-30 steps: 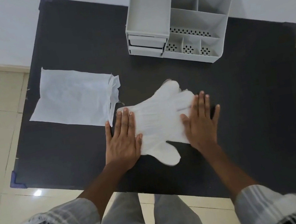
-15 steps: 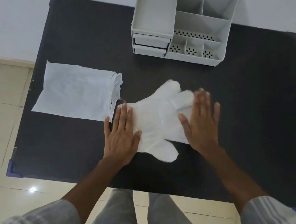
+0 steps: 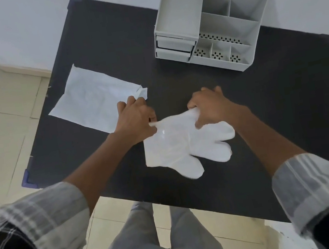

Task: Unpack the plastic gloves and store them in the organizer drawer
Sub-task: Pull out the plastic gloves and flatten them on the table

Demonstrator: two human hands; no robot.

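A translucent white plastic glove (image 3: 185, 144) hangs over the black table (image 3: 105, 48), fingers pointing toward me and to the right. My left hand (image 3: 136, 120) pinches its upper left edge, and my right hand (image 3: 209, 104) grips its upper right edge, so the glove is lifted along its far side. The empty white wrapper (image 3: 96, 100) lies flat at the table's left, just beyond my left hand. The grey organizer (image 3: 212, 19) stands at the table's far edge, with two shut drawers (image 3: 173, 46) on its left front.
The organizer has open compartments on top and small perforated bins (image 3: 217, 54) at its front right. Tiled floor shows on both sides of the table, and a pale wall is behind it. My legs stand at the table's near edge.
Both hands were pressed flat on the glove on the table. Now they have closed on its far edge and are lifting it, with the glove's fingers swung toward me.
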